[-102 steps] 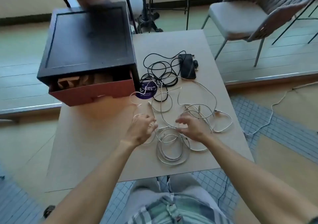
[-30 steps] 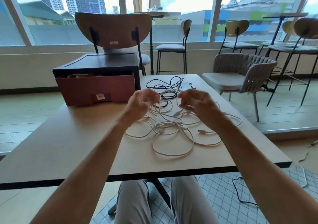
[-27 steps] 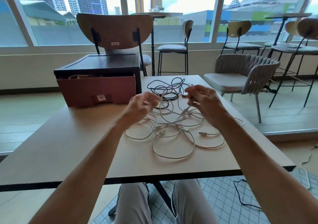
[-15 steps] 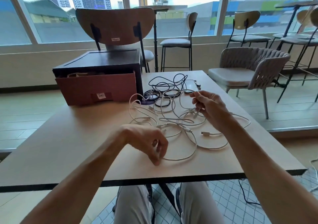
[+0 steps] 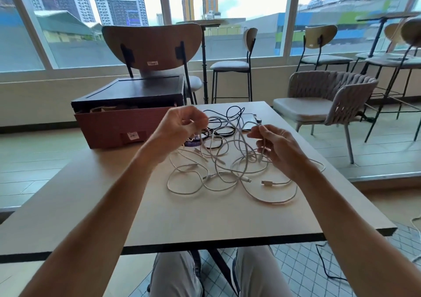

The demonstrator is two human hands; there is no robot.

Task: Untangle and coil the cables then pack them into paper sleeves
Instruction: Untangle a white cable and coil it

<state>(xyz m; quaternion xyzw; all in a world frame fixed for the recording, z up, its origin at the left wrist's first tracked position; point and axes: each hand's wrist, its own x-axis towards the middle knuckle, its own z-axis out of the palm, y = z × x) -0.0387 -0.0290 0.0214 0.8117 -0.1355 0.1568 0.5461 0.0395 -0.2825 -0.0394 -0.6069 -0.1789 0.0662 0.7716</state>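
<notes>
A tangle of white cables (image 5: 227, 173) sprawls across the middle of the wooden table (image 5: 205, 219), with loose plug ends lying near its right side. Behind it lies a tangle of black cables (image 5: 224, 123). My left hand (image 5: 180, 128) is raised above the table, its curled fingers pinching a white cable strand. My right hand (image 5: 275, 146) is also lifted and pinches another white cable strand between thumb and fingers. Strands rise from the heap to both hands. Brown paper sleeves (image 5: 107, 109) show in the open drawer box.
A dark box with a reddish open drawer (image 5: 123, 128) stands at the table's back left. A phone (image 5: 249, 123) lies behind the cables, and a purple round label (image 5: 192, 142) sits by the black cables. Chairs stand behind and to the right.
My left hand has risen from the table's near side to the cable heap and taken hold of a white strand. My right hand stays lifted, holding its strand.
</notes>
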